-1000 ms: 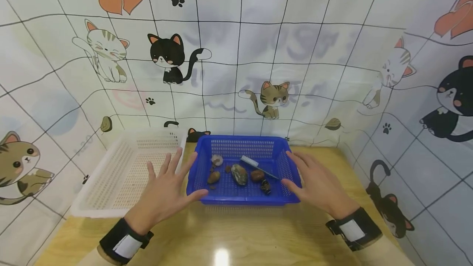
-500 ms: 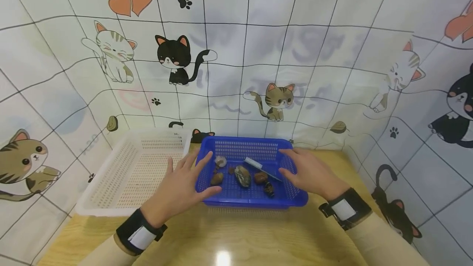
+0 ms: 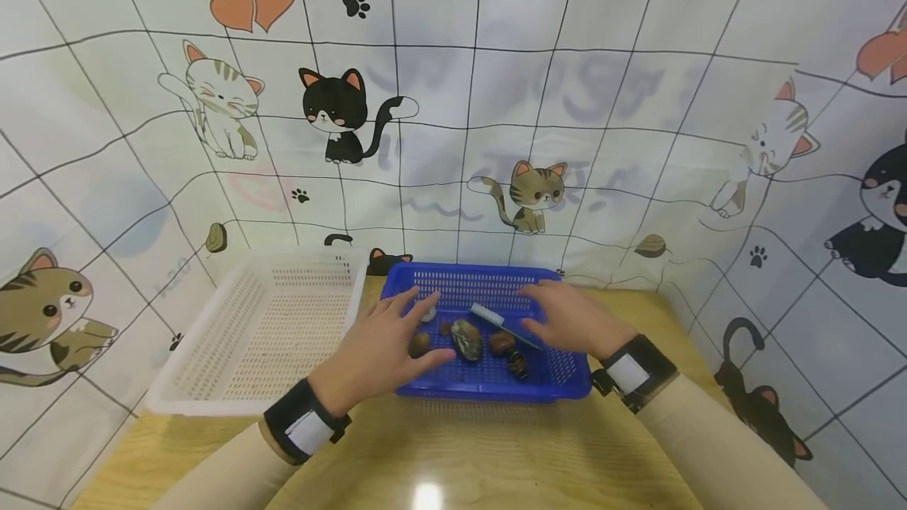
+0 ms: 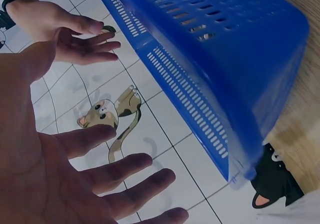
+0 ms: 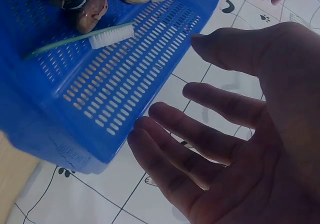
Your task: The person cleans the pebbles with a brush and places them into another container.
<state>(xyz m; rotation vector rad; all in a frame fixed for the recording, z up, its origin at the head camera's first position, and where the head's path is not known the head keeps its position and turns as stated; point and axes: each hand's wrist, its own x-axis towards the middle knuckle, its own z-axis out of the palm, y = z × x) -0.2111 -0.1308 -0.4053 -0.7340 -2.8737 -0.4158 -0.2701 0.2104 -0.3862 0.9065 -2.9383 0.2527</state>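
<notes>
A blue basket with slotted walls stands on the wooden table in the head view. Inside lie a large grey-brown stone or shell, a reddish-brown one, a dark banded one, a few smaller pieces and a brush with white bristles. My left hand hovers over the basket's left side, fingers spread, holding nothing; it hides part of the contents there. Above the right side is my right hand, also bare, with its fingers extended. In the right wrist view the brush shows a thin green handle.
A white slotted basket stands left of the blue one. The wooden table extends in front of both. Behind and at both sides hangs a white sheet printed with cats and a grid.
Both hands have moved inward over the blue basket, the left to the right and the right to the left. The head view has shifted slightly. The basket's contents look unmoved.
</notes>
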